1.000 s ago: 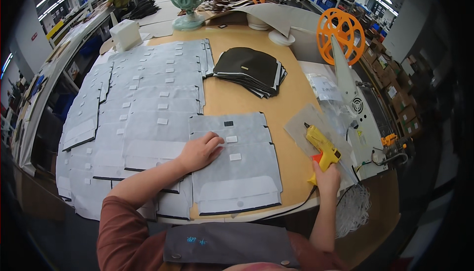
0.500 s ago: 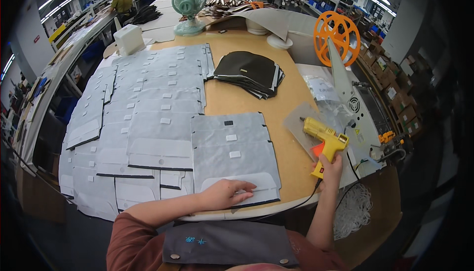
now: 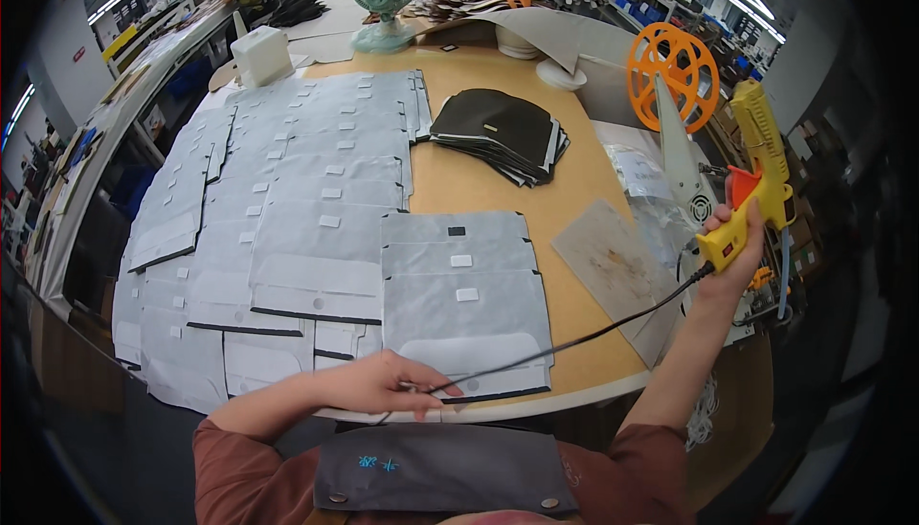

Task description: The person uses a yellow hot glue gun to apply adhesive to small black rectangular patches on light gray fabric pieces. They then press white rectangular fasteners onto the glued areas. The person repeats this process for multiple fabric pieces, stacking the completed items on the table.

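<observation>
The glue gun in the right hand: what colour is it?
Yellow body with an orange trigger, black cord trailing off; the glue gun is raised in the right hand, clearest in the head view.

Rust-brown short sleeves, bare forearms; dark grey apron bib, small blue embroidered mark, two metal snaps.

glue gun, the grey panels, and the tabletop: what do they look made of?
Glue gun, held in the right hand: likely moulded plastic, glossy yellow body with an orange trigger.
Grey panels, under the left hand: seem to be fabric or nonwoven sheet, matte, lying flat and limp with dark bound edges; exact textile unclear.
Tabletop: probably wood or laminate, smooth tan surface.
</observation>
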The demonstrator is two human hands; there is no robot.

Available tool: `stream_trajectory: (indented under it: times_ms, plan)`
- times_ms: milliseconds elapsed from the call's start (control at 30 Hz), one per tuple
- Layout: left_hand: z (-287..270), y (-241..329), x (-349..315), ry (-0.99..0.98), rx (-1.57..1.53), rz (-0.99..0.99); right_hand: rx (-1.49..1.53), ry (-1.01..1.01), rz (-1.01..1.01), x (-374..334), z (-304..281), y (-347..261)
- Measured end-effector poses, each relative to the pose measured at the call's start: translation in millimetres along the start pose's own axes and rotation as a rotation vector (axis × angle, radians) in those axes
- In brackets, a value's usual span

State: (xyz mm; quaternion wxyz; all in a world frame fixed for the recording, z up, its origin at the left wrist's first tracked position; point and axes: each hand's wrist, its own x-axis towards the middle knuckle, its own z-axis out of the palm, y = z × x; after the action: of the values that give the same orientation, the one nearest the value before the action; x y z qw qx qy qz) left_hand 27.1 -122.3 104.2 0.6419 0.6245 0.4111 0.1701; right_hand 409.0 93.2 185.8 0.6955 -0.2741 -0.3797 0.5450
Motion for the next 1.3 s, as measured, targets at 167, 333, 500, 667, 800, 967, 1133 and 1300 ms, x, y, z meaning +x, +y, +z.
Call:
stream_trajectory:
  times_ms: [167,333,500,667,800,967,1133,1300]
  plan:
    - [-53.7,38.7,-25.7,0.088,-0.056,0.042,0.160,-0.395,0.013,27.1,14.1,23.5]
    - [-70.5,8.1,15.2,-0.104,0.079,0.004,-0.159,-0.401,0.192,27.6,-5.4,76.2]
    - [-77.1,-39.6,50.5,-0.195,0.150,0.025,-0.560,-0.513,0.367,2.5,19.0,120.9]
    - [-83.9,-81.5,73.2,0.229,0.554,0.204,-0.505,-0.698,0.640,-18.8,30.4,155.6]
    - [-106.2,-86.4,88.6,0.725,0.986,0.372,-0.494,-0.687,0.614,-34.3,40.0,171.1]
    - [-109.8,-103.0,83.3,0.730,1.205,0.204,-0.597,-0.713,0.657,-35.5,40.4,180.1]
    - [-107.9,-107.4,86.1,0.756,1.213,0.200,-0.619,-0.710,0.682,-36.9,39.6,180.1]
    - [-108.0,-106.2,85.5,0.733,1.215,0.181,-0.630,-0.712,0.682,-37.6,37.5,181.3]
